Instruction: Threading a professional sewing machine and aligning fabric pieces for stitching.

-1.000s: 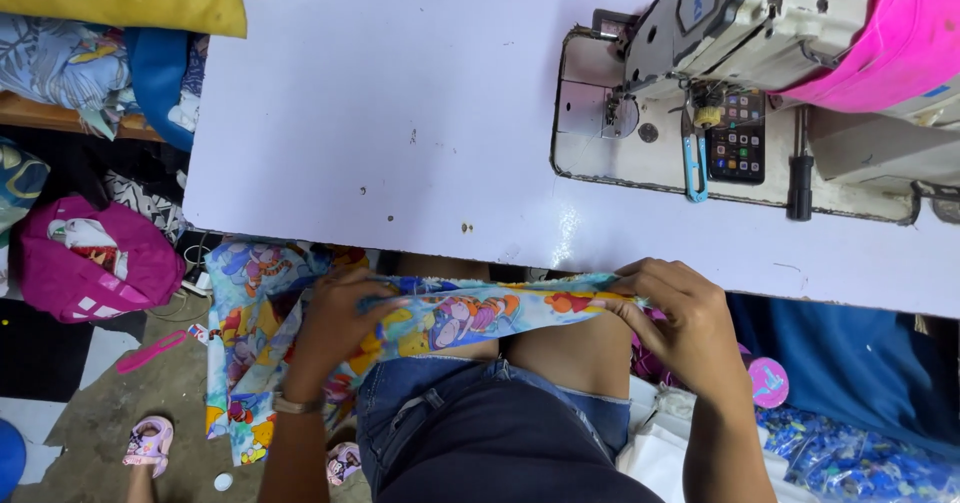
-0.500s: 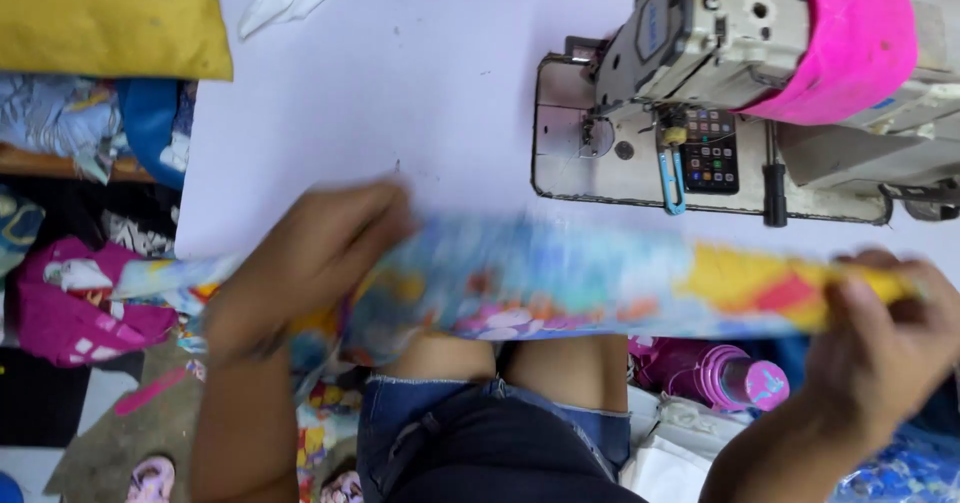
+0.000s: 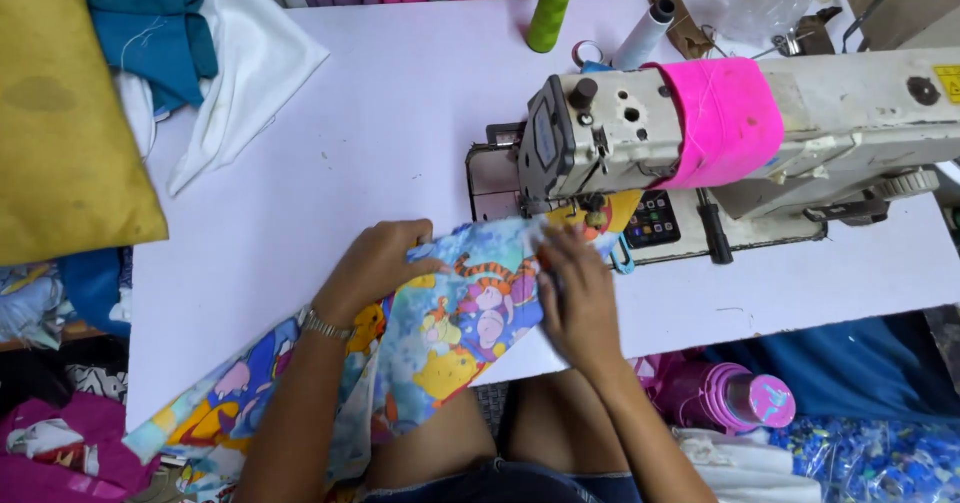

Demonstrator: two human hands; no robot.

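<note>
White laminate tabletop point(image 3: 330, 153) fills most of the view, with a cream industrial sewing machine point(image 3: 800, 113) wrapped in a pink band just beyond the hands. The left hand point(image 3: 375, 263) pinches the near edge of a blue cartoon-print cotton fabric point(image 3: 455, 328), keeping it taut, while the right hand point(image 3: 575, 298) presses flat with fingers together on the fabric's leading end, just before the needle area, apparently to keep it aligned. Most of the fabric trails off the tabletop past the left forearm.
</note>
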